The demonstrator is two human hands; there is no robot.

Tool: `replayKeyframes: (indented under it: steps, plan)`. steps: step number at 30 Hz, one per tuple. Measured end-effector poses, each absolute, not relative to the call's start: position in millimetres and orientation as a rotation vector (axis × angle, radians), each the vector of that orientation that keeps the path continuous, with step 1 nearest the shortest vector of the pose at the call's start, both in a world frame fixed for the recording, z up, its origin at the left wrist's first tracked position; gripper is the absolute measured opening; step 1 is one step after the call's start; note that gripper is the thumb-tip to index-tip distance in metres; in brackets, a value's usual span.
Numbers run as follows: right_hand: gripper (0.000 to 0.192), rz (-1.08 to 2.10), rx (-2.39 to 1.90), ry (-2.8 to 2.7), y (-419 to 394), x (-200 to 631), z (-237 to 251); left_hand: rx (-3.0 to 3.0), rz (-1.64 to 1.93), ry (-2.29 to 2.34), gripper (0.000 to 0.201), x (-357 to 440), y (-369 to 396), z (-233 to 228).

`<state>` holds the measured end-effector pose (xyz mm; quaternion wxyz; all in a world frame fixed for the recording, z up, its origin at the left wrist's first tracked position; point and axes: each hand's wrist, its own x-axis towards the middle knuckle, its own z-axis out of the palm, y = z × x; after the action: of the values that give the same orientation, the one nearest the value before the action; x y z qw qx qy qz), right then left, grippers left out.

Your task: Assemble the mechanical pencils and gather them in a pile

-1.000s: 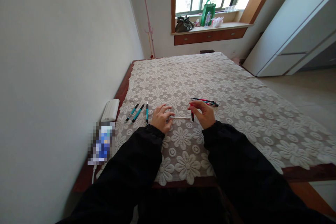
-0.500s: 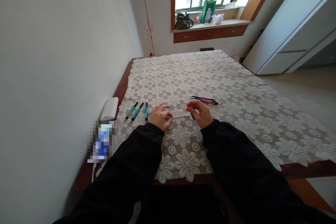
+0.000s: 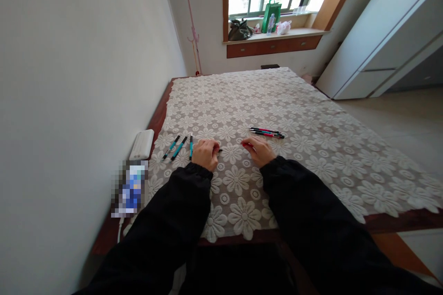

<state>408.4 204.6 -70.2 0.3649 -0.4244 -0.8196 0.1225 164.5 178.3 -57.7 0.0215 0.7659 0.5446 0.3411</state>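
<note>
Tilted red pen part (image 3: 245,144) nearer level, pinched in right hand (image 3: 261,150), left of pen pile (image 3: 267,134); seemingly in line with thin white rod (image 3: 233,146). Curled left hand (image 3: 206,153) around dark-ended piece (image 3: 220,150), farther left of pen pile.

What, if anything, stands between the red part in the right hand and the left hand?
Only a thin pale rod shows between the red part in the right hand and the left hand. Nothing else visible stands in that gap; the pen pile lies beyond the right hand.
</note>
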Motion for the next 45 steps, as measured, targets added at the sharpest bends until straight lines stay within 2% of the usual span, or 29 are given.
replayKeyframes:
  steps: [5,13,18,26,40,45]
  plan:
    - [0.018,0.362,-1.023,-2.194,198.3,403.9,-63.1,2.368,0.871,1.736,0.004,166.4,175.8,-53.6]
    - [0.016,0.396,-0.994,-2.274,191.0,399.0,-61.0,2.421,1.031,1.361,0.011,169.6,175.0,-53.8]
    - [0.012,0.318,-1.041,-2.294,189.8,399.3,-58.8,2.475,0.957,1.359,0.011,168.4,176.4,-55.1]
    - [0.01,0.365,-1.017,-2.324,191.7,397.8,-63.1,2.516,0.966,1.342,0.01,168.4,174.7,-54.7]
    - [0.018,0.302,-0.876,-2.343,187.0,395.4,-60.2,2.618,0.934,1.394,0.012,172.9,167.1,-43.4]
    - [0.017,0.316,-0.968,-2.37,187.7,394.9,-60.9,2.598,0.885,1.394,0.012,173.4,167.3,-42.6]
